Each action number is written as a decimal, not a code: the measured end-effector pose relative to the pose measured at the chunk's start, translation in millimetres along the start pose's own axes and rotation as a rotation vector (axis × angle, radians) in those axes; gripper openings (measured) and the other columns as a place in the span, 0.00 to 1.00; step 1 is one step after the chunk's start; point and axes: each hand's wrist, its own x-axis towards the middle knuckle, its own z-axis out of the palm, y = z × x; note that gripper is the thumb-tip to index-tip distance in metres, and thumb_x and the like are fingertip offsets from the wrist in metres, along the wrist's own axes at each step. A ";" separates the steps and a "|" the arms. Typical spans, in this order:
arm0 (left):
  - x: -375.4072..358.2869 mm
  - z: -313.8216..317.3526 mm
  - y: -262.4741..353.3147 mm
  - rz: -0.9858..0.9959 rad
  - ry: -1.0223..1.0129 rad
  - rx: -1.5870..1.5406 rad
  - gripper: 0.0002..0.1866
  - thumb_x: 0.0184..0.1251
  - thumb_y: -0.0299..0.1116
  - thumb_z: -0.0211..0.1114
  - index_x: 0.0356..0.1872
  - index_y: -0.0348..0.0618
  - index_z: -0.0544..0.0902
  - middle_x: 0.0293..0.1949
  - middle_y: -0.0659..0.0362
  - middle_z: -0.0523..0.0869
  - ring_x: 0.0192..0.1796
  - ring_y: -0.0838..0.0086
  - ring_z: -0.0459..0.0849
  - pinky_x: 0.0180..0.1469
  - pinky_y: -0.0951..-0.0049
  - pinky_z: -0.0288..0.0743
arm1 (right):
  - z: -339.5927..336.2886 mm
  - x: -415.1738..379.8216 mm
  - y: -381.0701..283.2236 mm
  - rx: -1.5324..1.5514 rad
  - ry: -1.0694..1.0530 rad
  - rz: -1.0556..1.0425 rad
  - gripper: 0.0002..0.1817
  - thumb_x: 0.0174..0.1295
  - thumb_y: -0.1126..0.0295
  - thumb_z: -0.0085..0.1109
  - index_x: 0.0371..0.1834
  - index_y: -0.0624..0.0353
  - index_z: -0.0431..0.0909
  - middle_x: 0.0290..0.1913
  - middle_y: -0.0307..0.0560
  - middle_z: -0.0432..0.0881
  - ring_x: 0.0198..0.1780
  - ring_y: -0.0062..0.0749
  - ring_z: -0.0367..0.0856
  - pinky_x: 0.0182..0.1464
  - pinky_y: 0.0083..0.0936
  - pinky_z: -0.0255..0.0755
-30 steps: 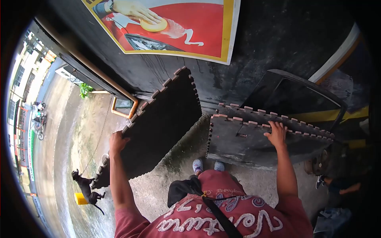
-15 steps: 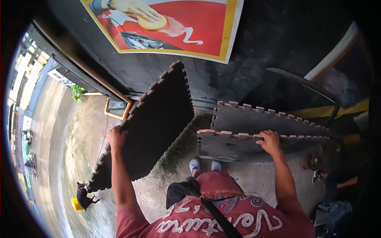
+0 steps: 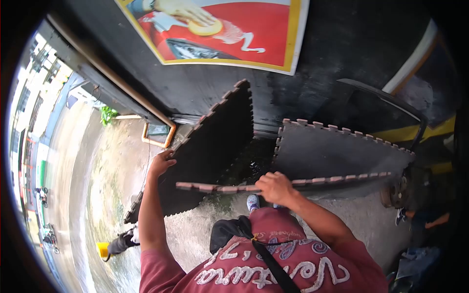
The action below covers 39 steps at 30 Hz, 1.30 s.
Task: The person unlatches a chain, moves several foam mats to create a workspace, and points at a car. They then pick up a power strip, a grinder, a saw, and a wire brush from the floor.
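My left hand (image 3: 161, 163) grips the toothed edge of a large black interlocking foam mat (image 3: 215, 134), which stands tilted on my left. My right hand (image 3: 277, 189) is closed on the pinkish top edge of a second foam mat (image 3: 337, 183), seen nearly edge-on in front of my legs. Its left end overlaps the first mat in this view. Behind it, a third foam mat (image 3: 337, 149) with the same toothed border leans by the dark wall.
A poster (image 3: 234, 39) hangs on the dark wall (image 3: 205, 88). An orange pipe frame (image 3: 159, 136) stands at left. Lower left, a dark animal (image 3: 122, 242) is beside a yellow container (image 3: 102, 250). Part of another person (image 3: 430, 222) shows at right.
My right hand has swung its mat leftward and away from the third mat, uncovering more of that one. My left hand stays on its mat, which now stands more steeply angled.
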 end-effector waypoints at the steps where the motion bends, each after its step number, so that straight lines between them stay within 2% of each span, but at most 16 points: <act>1: -8.9 -6.6 0.4 -0.021 0.018 -0.005 0.38 0.57 0.38 0.79 0.72 0.46 0.78 0.59 0.47 0.89 0.60 0.55 0.88 0.64 0.62 0.79 | 12.7 7.9 -16.1 0.007 -0.013 -0.064 0.05 0.55 0.66 0.63 0.33 0.49 0.81 0.36 0.38 0.82 0.44 0.38 0.84 0.46 0.38 0.75; 3: -32.3 -11.0 17.0 -0.020 0.011 0.325 0.41 0.56 0.43 0.79 0.74 0.48 0.76 0.59 0.47 0.89 0.62 0.53 0.87 0.66 0.58 0.78 | 29.4 23.7 -47.1 0.038 -0.044 -0.161 0.03 0.56 0.66 0.60 0.33 0.50 0.81 0.36 0.39 0.82 0.44 0.37 0.84 0.46 0.38 0.75; 7: -68.6 -5.4 15.0 -0.128 0.092 0.264 0.45 0.55 0.47 0.80 0.75 0.50 0.74 0.62 0.46 0.87 0.64 0.51 0.85 0.67 0.55 0.77 | 60.1 48.6 -99.7 0.136 -0.077 -0.341 0.03 0.57 0.67 0.58 0.31 0.52 0.80 0.34 0.41 0.82 0.42 0.38 0.85 0.44 0.37 0.76; 11: -105.2 -0.3 38.2 -0.051 0.199 0.451 0.47 0.54 0.49 0.80 0.77 0.52 0.71 0.67 0.48 0.83 0.63 0.51 0.85 0.65 0.55 0.78 | 80.1 61.9 -127.3 0.174 -0.131 -0.427 0.04 0.57 0.68 0.58 0.30 0.54 0.80 0.34 0.44 0.82 0.40 0.40 0.85 0.40 0.37 0.79; 17: -155.9 24.4 12.4 0.002 0.253 0.607 0.41 0.53 0.49 0.80 0.71 0.54 0.76 0.57 0.55 0.87 0.56 0.55 0.89 0.57 0.48 0.79 | 78.2 46.1 -146.6 0.172 -0.192 -0.417 0.04 0.56 0.68 0.60 0.30 0.56 0.80 0.35 0.47 0.82 0.41 0.44 0.84 0.40 0.38 0.80; 19: -181.6 32.8 6.9 -0.109 0.233 0.560 0.40 0.54 0.49 0.79 0.70 0.55 0.76 0.56 0.56 0.87 0.56 0.56 0.88 0.57 0.46 0.77 | 74.4 43.6 -143.3 0.152 -0.200 -0.406 0.04 0.55 0.68 0.61 0.31 0.56 0.80 0.36 0.47 0.83 0.42 0.45 0.84 0.41 0.39 0.80; 21: -215.0 43.8 2.4 -0.148 0.302 0.541 0.39 0.56 0.49 0.78 0.70 0.55 0.76 0.56 0.55 0.88 0.60 0.57 0.86 0.61 0.44 0.73 | 75.4 30.7 -139.3 0.032 -0.326 -0.248 0.17 0.52 0.62 0.74 0.41 0.57 0.81 0.41 0.46 0.84 0.47 0.46 0.85 0.48 0.43 0.79; 22: -224.3 54.2 -12.7 -0.151 0.352 0.493 0.39 0.56 0.49 0.78 0.70 0.53 0.76 0.56 0.54 0.88 0.60 0.56 0.86 0.60 0.46 0.74 | 71.8 22.5 -141.6 0.028 -0.321 -0.284 0.17 0.52 0.62 0.74 0.41 0.57 0.81 0.41 0.46 0.84 0.47 0.46 0.85 0.48 0.43 0.79; 24: -239.1 60.7 -25.5 -0.174 0.433 0.448 0.40 0.55 0.50 0.78 0.70 0.51 0.76 0.56 0.53 0.88 0.59 0.54 0.86 0.59 0.49 0.76 | 56.6 3.7 -147.3 0.041 -0.387 -0.126 0.27 0.52 0.60 0.75 0.55 0.55 0.81 0.49 0.48 0.85 0.52 0.49 0.84 0.54 0.47 0.77; 25: -244.8 57.7 -20.1 -0.177 0.443 0.445 0.39 0.55 0.49 0.78 0.69 0.50 0.77 0.55 0.53 0.88 0.59 0.55 0.86 0.59 0.49 0.76 | 50.0 -4.8 -148.7 0.043 -0.387 -0.156 0.27 0.52 0.60 0.75 0.55 0.55 0.81 0.49 0.48 0.85 0.52 0.49 0.84 0.54 0.47 0.77; 27: -257.5 60.5 -16.1 -0.192 0.462 0.447 0.38 0.55 0.48 0.78 0.68 0.49 0.78 0.55 0.53 0.89 0.59 0.55 0.86 0.59 0.50 0.77 | 40.7 -38.0 -148.0 0.021 -0.439 0.091 0.37 0.51 0.59 0.77 0.68 0.51 0.76 0.55 0.48 0.85 0.57 0.50 0.84 0.58 0.48 0.76; 30: -250.9 67.7 -29.1 -0.139 0.498 0.502 0.33 0.53 0.46 0.79 0.62 0.51 0.80 0.52 0.54 0.89 0.58 0.55 0.86 0.57 0.51 0.79 | 15.1 -84.3 -145.3 -0.065 -0.539 0.192 0.41 0.52 0.58 0.77 0.72 0.50 0.73 0.62 0.50 0.83 0.62 0.52 0.81 0.62 0.53 0.73; 33: -241.8 62.4 -23.4 -0.280 0.317 0.457 0.30 0.54 0.45 0.79 0.59 0.51 0.81 0.54 0.55 0.88 0.60 0.56 0.86 0.57 0.50 0.79 | 29.4 -142.3 -132.6 -0.094 -0.315 0.252 0.32 0.52 0.61 0.75 0.63 0.53 0.78 0.57 0.51 0.85 0.58 0.54 0.84 0.59 0.53 0.75; 35: -238.7 61.5 -23.0 -0.311 0.291 0.429 0.28 0.54 0.46 0.78 0.57 0.51 0.82 0.55 0.56 0.88 0.61 0.56 0.85 0.56 0.47 0.78 | 23.5 -152.0 -136.5 -0.043 -0.415 0.282 0.26 0.53 0.62 0.74 0.56 0.54 0.79 0.53 0.53 0.86 0.55 0.55 0.85 0.56 0.53 0.76; 37: -239.0 64.4 -24.0 -0.240 0.421 0.437 0.29 0.54 0.47 0.78 0.58 0.53 0.82 0.57 0.57 0.88 0.61 0.56 0.85 0.57 0.43 0.76 | 22.6 -158.8 -136.9 -0.003 -0.507 0.310 0.21 0.53 0.64 0.72 0.50 0.56 0.81 0.48 0.55 0.87 0.51 0.57 0.86 0.54 0.52 0.78; 39: -241.2 67.8 -26.6 -0.195 0.460 0.458 0.30 0.54 0.47 0.78 0.59 0.53 0.81 0.56 0.58 0.88 0.61 0.57 0.85 0.58 0.41 0.75 | 31.2 -160.1 -135.0 0.012 -0.449 0.073 0.14 0.51 0.68 0.69 0.40 0.57 0.80 0.39 0.55 0.87 0.45 0.57 0.87 0.48 0.51 0.80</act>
